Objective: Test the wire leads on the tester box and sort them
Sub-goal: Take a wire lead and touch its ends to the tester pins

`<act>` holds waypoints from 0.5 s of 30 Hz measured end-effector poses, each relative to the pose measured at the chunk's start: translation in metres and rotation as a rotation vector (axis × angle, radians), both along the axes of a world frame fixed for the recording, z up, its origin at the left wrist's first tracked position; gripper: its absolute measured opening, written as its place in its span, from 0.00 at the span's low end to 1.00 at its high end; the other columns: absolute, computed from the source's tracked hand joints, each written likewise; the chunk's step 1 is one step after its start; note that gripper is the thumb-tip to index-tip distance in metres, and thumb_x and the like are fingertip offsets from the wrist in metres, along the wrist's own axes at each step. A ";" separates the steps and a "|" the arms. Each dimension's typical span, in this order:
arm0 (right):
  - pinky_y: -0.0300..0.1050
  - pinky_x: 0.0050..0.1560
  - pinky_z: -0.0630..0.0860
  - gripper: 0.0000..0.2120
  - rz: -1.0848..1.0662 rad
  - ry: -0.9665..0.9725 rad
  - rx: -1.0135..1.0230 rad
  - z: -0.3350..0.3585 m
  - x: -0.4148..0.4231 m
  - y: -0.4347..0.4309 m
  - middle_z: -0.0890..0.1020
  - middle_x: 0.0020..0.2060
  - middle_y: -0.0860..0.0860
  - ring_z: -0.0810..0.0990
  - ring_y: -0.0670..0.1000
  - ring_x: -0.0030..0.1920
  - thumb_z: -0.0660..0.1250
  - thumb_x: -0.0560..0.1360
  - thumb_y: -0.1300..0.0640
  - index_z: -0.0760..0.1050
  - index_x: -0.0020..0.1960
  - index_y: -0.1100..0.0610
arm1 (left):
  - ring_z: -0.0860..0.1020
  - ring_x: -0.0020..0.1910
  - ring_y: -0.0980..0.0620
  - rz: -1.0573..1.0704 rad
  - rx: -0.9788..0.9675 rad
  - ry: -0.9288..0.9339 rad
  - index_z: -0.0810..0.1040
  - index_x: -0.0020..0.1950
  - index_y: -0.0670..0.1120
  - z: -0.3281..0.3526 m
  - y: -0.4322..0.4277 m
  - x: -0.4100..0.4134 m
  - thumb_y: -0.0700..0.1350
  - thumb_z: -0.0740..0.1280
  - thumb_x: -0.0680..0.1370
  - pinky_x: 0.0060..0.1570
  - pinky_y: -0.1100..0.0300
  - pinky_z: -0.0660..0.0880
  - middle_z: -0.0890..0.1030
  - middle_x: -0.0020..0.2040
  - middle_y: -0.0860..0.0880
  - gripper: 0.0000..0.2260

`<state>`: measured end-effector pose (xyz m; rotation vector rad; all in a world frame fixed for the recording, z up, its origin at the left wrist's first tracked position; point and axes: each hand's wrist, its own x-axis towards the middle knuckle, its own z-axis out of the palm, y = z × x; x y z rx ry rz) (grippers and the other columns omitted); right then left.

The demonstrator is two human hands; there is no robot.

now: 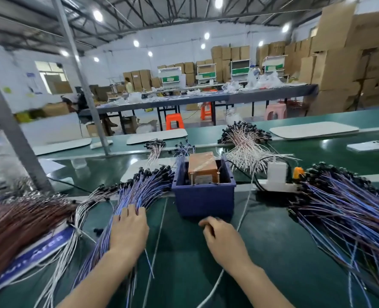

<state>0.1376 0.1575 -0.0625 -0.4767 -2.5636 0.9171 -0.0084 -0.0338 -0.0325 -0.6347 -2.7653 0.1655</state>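
The left hand [129, 227], resting flat on the blue-purple wire leads [139, 192] just left of the blue plastic tester box [204, 202], should tease out one lead; I cannot tell whether the curled right hand [219, 236] holds anything.

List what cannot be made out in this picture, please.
Head view.
- Right hand: curled fingers hide whether it holds anything.
- Tester box: lower part is behind the blue bin wall.
- Blue label, left: text blurred, partly under white leads.
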 end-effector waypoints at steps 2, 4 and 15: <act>0.39 0.45 0.74 0.11 -0.003 0.039 -0.072 -0.003 0.001 0.003 0.82 0.49 0.41 0.79 0.42 0.45 0.59 0.82 0.55 0.79 0.56 0.44 | 0.72 0.64 0.45 0.005 -0.019 -0.006 0.70 0.67 0.49 -0.003 -0.015 -0.011 0.49 0.59 0.82 0.62 0.53 0.68 0.72 0.64 0.47 0.15; 0.34 0.37 0.71 0.11 0.006 0.073 -0.133 -0.004 0.002 0.005 0.82 0.42 0.41 0.79 0.42 0.39 0.60 0.82 0.56 0.78 0.53 0.42 | 0.73 0.62 0.45 -0.044 0.027 -0.030 0.71 0.68 0.48 -0.003 -0.024 -0.020 0.51 0.59 0.82 0.60 0.53 0.70 0.73 0.62 0.46 0.16; 0.33 0.25 0.67 0.16 -0.024 0.146 -0.314 -0.003 0.002 0.006 0.82 0.39 0.37 0.74 0.42 0.26 0.59 0.81 0.59 0.77 0.46 0.39 | 0.76 0.59 0.35 0.278 0.661 -0.390 0.77 0.58 0.33 0.019 -0.039 -0.080 0.52 0.55 0.86 0.58 0.48 0.71 0.78 0.59 0.33 0.23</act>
